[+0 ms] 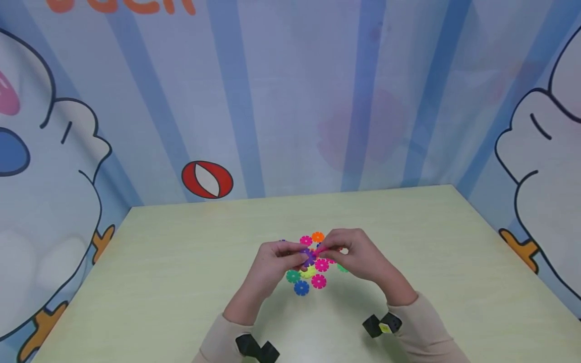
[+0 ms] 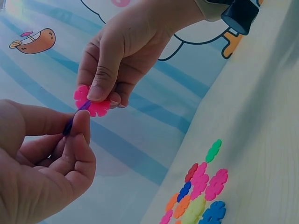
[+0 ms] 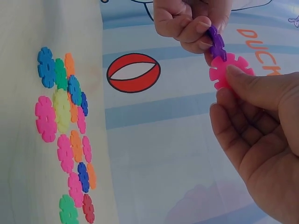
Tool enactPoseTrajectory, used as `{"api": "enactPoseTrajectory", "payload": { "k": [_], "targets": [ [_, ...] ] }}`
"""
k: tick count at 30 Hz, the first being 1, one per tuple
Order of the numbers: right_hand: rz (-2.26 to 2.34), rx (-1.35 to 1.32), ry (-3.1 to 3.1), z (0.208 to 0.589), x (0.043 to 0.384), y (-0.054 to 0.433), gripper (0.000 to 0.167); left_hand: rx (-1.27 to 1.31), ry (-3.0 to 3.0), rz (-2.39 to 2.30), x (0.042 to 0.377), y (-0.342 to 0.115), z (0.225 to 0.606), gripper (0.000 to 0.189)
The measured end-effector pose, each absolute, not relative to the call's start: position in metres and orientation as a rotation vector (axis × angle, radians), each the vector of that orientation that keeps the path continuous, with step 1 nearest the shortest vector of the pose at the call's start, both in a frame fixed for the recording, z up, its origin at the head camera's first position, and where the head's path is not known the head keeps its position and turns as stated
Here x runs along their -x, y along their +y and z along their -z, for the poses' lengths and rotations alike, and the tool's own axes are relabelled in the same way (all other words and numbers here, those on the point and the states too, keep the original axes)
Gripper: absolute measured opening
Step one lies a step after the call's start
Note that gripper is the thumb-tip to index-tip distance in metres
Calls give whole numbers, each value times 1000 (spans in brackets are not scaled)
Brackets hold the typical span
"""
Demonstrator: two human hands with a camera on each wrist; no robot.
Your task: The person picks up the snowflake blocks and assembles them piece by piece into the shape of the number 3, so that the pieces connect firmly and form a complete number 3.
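Observation:
My left hand (image 1: 276, 263) pinches a purple notched plastic disc (image 3: 217, 44) between thumb and fingers. A pink notched disc (image 2: 99, 109) is pinched by my right hand (image 1: 358, 254). Held roughly crosswise, the two discs meet at their edges in both wrist views; how deeply their slots engage cannot be made out. Both hands are raised above the table (image 1: 181, 282). Under and around them lie loose flower-shaped discs, among them a blue disc (image 1: 301, 288), a pink disc (image 1: 319, 281) and a yellow disc (image 3: 61, 111). In the head view the hands partly cover this group.
Green discs (image 3: 68, 210) and orange discs (image 3: 75, 145) lie in the same loose cluster, some overlapping. A blue striped backdrop (image 1: 295, 101) with cartoon figures stands along the table's back and sides. Black wrist devices (image 1: 257, 349) sit on both sleeves.

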State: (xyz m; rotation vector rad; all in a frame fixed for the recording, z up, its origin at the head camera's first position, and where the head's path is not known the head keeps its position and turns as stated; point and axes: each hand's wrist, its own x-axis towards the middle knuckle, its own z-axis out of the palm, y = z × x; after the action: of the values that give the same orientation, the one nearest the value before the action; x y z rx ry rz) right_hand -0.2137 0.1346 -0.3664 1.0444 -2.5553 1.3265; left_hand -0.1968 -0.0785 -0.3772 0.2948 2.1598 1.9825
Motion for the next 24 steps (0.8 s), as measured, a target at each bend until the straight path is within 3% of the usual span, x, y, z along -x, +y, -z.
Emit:
{"api": "enactPoseTrajectory", "payload": {
  "k": [24],
  "targets": [
    [-1305,-1240,-2383,375,217,133,13,-346,2097,-2039,197,-80,382,23]
  ]
}}
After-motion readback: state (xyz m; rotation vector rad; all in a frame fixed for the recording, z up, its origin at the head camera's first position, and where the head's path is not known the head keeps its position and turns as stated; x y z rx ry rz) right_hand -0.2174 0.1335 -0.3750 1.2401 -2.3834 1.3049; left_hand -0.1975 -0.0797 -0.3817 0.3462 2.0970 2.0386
